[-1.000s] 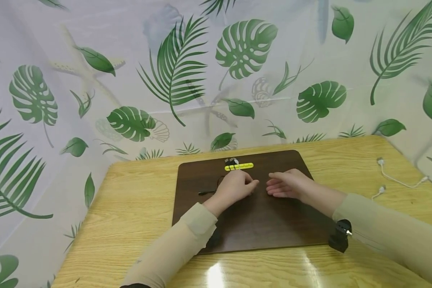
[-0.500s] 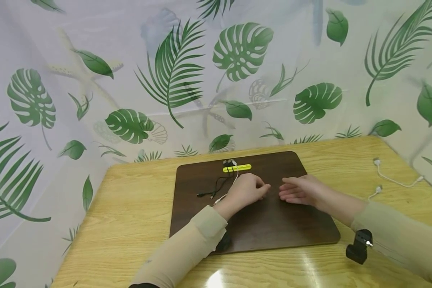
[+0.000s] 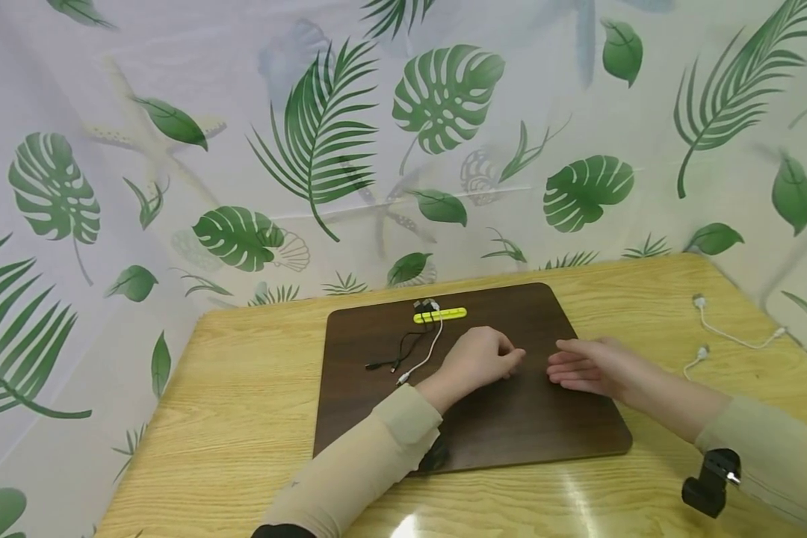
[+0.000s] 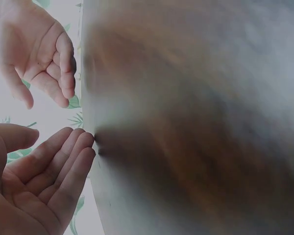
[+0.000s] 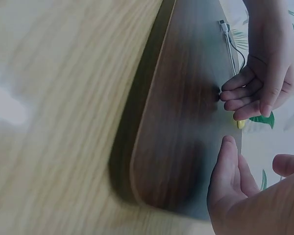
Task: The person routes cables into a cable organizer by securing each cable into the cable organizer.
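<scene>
Over the dark brown board (image 3: 531,418) my left hand (image 3: 480,360) hovers with its fingers loosely bent and nothing in them. To its right, a small gap away, is my right hand (image 3: 588,366), fingers extended, holding nothing. The left wrist view shows the left palm (image 4: 44,181) with relaxed fingers just at the board's surface. At the board's far edge sits a yellow cable holder (image 3: 452,314). A white cable (image 3: 433,347) and black cables (image 3: 403,347) run from it toward me, their plugs standing behind the holder.
On the yellow wood-grain table (image 3: 242,403), a short white cable (image 3: 729,334) lies at the far right. Another white cable's plug (image 3: 702,352) shows near the right forearm, which hides part of it. A leaf-patterned cloth (image 3: 350,149) hangs behind the table.
Both hands have moved right across the board, the right one farther, so the gap between them has widened. The white cable and black cable ends have come into sight behind the left hand.
</scene>
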The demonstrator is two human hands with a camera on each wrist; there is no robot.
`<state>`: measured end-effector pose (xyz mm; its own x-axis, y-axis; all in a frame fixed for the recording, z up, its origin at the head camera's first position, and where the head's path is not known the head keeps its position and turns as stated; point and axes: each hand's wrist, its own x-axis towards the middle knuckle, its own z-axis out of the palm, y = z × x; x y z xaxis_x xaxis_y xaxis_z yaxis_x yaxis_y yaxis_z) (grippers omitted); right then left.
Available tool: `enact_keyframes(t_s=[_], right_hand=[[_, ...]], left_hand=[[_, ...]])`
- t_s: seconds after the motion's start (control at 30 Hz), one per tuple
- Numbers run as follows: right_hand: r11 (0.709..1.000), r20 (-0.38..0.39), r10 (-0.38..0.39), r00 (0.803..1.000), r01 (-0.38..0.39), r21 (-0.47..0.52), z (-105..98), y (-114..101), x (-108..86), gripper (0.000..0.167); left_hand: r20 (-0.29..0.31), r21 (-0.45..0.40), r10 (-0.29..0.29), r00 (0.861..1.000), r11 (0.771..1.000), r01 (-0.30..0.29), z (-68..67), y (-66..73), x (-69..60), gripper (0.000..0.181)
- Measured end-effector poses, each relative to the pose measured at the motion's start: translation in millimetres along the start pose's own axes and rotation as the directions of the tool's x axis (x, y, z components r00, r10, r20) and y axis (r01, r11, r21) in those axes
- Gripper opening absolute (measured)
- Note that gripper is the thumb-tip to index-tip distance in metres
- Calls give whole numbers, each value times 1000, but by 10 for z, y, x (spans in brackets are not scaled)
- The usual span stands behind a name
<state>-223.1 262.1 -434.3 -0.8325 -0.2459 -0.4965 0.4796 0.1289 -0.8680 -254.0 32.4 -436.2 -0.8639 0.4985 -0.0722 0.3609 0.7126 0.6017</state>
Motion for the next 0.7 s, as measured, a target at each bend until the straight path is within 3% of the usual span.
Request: enact_keyframes(t_s=[0.6,0.7], right_hand=[[984,10,-13,1000,11,177,-395,277,-372,30],[975,14,-16,1000,12,221,-463,328,-430,34]], left_hand=[[16,64,91,996,994,-92,217,270,70,30],[8,76,112,994,991,-113,233,315,79,32]])
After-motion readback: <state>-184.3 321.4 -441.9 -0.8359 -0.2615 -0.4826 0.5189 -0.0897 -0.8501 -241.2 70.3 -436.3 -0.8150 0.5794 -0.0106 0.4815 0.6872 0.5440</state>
